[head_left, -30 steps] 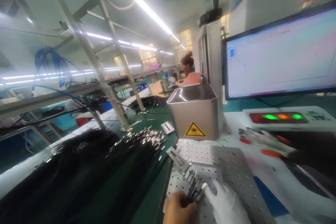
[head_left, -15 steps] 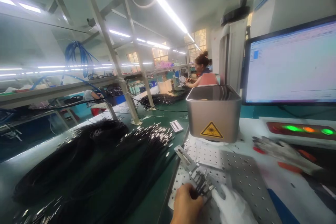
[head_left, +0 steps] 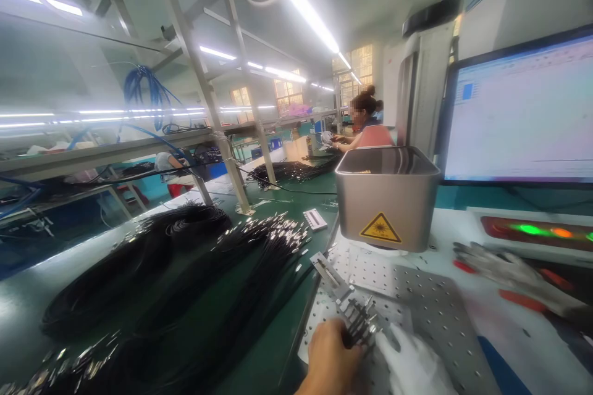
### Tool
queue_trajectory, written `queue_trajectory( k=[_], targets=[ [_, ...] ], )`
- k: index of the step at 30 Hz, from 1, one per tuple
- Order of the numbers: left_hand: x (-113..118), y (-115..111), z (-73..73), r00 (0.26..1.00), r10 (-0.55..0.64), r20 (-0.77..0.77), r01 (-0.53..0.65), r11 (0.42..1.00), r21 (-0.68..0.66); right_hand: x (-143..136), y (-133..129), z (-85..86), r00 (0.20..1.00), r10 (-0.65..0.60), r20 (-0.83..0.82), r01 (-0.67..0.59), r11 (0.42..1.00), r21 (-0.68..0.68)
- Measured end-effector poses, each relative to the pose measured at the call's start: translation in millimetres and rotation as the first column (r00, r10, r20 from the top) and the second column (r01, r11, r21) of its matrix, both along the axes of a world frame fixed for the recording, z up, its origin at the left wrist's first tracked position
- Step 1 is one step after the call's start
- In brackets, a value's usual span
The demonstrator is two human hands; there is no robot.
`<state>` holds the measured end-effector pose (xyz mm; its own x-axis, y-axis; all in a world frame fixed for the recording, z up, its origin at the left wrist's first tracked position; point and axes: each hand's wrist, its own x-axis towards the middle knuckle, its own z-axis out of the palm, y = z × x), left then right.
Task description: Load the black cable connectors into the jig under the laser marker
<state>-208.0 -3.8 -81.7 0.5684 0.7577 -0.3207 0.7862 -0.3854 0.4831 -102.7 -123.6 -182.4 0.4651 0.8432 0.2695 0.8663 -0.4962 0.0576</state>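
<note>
A small metal fixture (head_left: 359, 316) with a row of narrow metal pieces lies on the perforated plate (head_left: 438, 302), blurred. My left hand (head_left: 331, 355), bare, is curled closed against its near left side; what the fingers grip is hidden. From the right, my right hand (head_left: 414, 361) in a white glove touches the fixture's right end, with a gap showing between thumb and forefinger. The fingertips there are smeared, so I cannot see if they pinch anything. A slotted metal strip (head_left: 328, 270) extends from the fixture's far end.
Bundles of black cables (head_left: 185, 259) with shiny metal ends cover the green bench at left. Ahead stands a silver box (head_left: 386, 200) with a laser warning sign. Grey-and-orange gloves (head_left: 514, 278), an indicator panel (head_left: 537, 231) and a monitor (head_left: 521, 111) are at right. A co-worker (head_left: 364, 114) sits beyond.
The view has turned slightly left, so the surroundings sit further right in the picture. Both hands stay at the fixture, with hardly any visible shift.
</note>
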Motion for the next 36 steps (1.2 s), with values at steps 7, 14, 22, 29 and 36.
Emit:
queue_trajectory(
  k=[7,14,22,29,36],
  targets=[
    [0.7,0.3,2.3,1.0,-0.007,-0.006,0.007,1.0,0.01,9.3,-4.7,-4.9,0.993,0.112,0.027,-0.113,0.993,0.043],
    [-1.1,2.3,-0.7,0.999,0.025,0.033,-0.023,0.998,-0.056,18.6,-5.8,-13.2,0.986,0.117,0.119,-0.131,0.985,0.11],
    [-2.3,7.7,-12.4,0.988,0.021,0.155,0.0,0.991,-0.13,18.2,-2.0,-17.0,0.988,0.117,0.097,-0.121,0.992,0.037],
    [-9.7,20.0,-11.0,0.926,0.089,0.366,0.034,0.948,-0.315,19.5,1.1,-16.8,0.988,0.09,0.127,-0.092,0.996,0.012],
    [-6.3,26.9,-37.3,0.885,0.156,0.439,0.012,0.935,-0.355,20.5,5.9,-22.1,0.988,0.078,0.134,-0.081,0.997,0.02]
  ],
)
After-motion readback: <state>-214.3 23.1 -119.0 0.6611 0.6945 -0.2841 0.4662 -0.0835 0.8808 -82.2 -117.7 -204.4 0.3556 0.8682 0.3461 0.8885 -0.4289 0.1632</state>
